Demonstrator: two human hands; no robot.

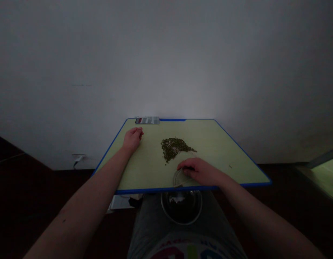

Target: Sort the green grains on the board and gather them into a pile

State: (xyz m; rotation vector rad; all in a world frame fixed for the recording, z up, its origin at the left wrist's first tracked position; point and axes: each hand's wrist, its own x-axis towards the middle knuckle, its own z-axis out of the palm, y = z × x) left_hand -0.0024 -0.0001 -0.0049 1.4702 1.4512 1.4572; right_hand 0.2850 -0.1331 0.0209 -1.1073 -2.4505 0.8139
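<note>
L hand [133, 139] is curled closed, left of seed pile [172, 146], & R hand [195, 169] holds clear dish [178, 178] nr. it.

Dim exposure, dark corners.
Wall [166, 72] palest just above the table [220, 154]; floor [21, 205] near black; bowl rim [182, 223] glints; grains [170, 152] softly blurred.

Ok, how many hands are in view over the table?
2: the left hand near the phone, left of the green pile; the right hand nearer the camera than that pile. Both show clearly.
</note>
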